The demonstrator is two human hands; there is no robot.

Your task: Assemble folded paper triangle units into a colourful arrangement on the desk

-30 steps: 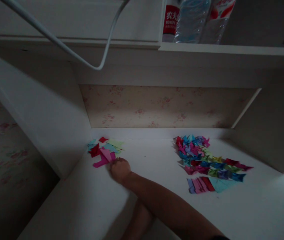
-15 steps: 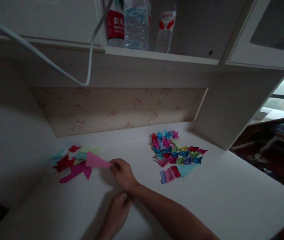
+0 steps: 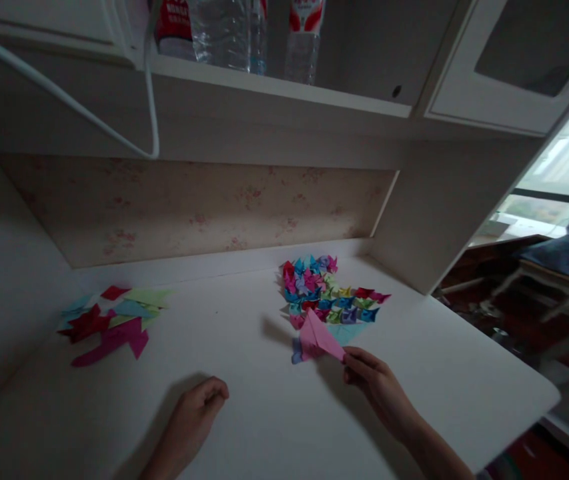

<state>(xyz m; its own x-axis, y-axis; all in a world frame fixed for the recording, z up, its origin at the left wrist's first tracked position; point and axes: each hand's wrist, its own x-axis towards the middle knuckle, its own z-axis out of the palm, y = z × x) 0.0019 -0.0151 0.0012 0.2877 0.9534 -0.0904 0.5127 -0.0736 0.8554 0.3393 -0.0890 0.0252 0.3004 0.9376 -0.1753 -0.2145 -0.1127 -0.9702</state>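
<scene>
My right hand (image 3: 378, 385) pinches one pointed end of a pink folded paper (image 3: 318, 335) between thumb and fingers. That paper hangs over a short row of folded strips, of which a lilac strip (image 3: 296, 350) and a light-blue folded paper (image 3: 347, 331) still show. Just behind lie rows of small multicoloured origami pieces (image 3: 321, 293). My left hand (image 3: 197, 408) is curled closed near the front of the table, with nothing visible in it. To the far left sits a loose pile of folded papers, including a magenta piece (image 3: 114, 341) and a dark red piece (image 3: 90, 323).
The white table (image 3: 244, 427) runs back to a flowered panel (image 3: 214, 213). Above it, a shelf (image 3: 284, 90) holds plastic bottles (image 3: 304, 47). A white cable (image 3: 79, 110) dangles at upper left. A stool (image 3: 554, 280) stands beyond the table's right side.
My right hand has lifted the pink folded paper from the left pile and carried it right, over the strips. My arms, crossed before, are now apart. The camera view has turned right.
</scene>
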